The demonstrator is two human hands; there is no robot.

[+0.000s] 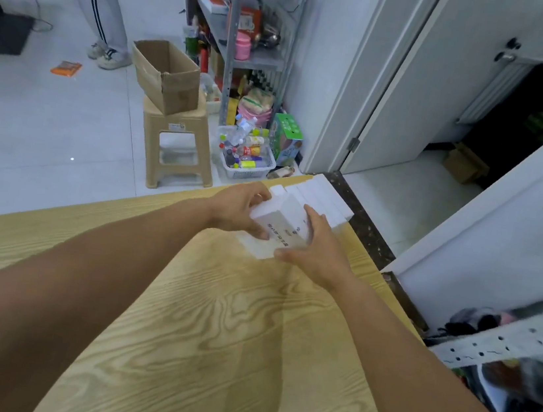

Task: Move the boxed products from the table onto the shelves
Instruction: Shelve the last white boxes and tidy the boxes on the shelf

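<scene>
A white product box (282, 229) with dark print on top sits at the far right corner of the wooden table (220, 320). My left hand (240, 210) grips its left side, fingers curled over the far edge. My right hand (318, 246) grips its right side, thumb along the near edge. Behind it lie several more white boxes (321, 197) in a row at the table's corner. A metal shelf unit (251, 30) full of goods stands beyond the table. A second white perforated shelf (504, 343) is at the right edge.
A beige plastic stool (176, 145) carries an open cardboard box (166, 76). A basket of bottles (247, 154) and a green carton (287, 138) stand on the floor by the shelf. A person's legs (100, 0) are at the back left. An open door (427, 88) is right.
</scene>
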